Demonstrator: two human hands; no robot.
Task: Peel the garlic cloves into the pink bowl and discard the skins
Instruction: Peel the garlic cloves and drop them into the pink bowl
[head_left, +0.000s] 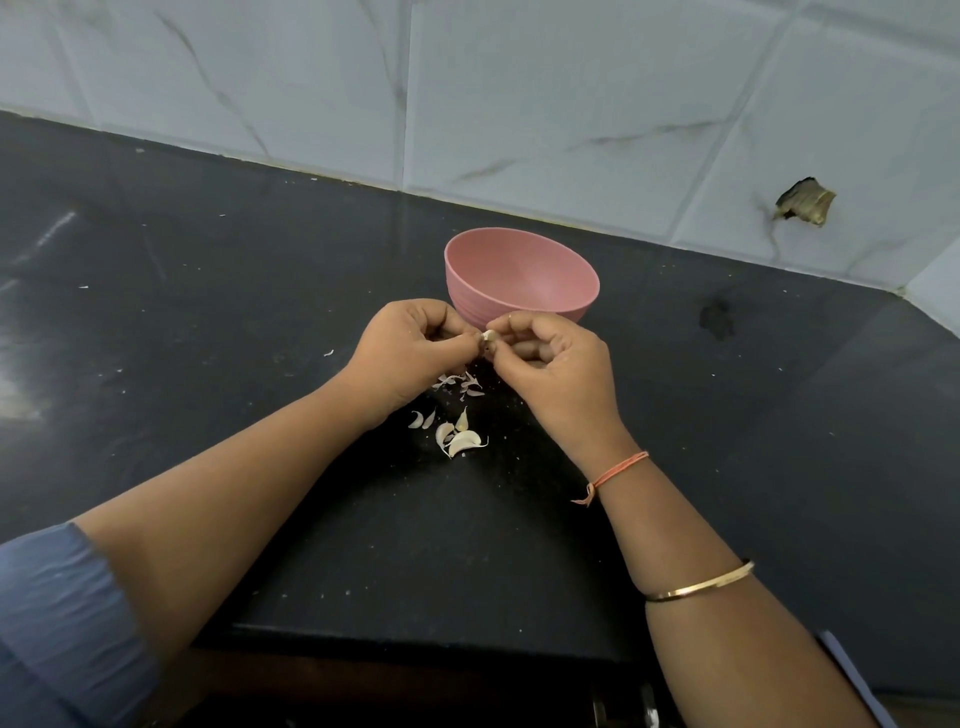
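Both our hands, left and right, pinch one garlic clove just before the pink bowl. Dark speckled tabletop, loose skins, more cloves, marbled tile wall with a hole.

Left arm: a creased blue fabric sleeve ends well behind the left hand, leaving the forearm bare. Right arm: an orange thread with loose knotted ends circles the wrist just behind the right hand; a thin gold bangle sits farther up the forearm.
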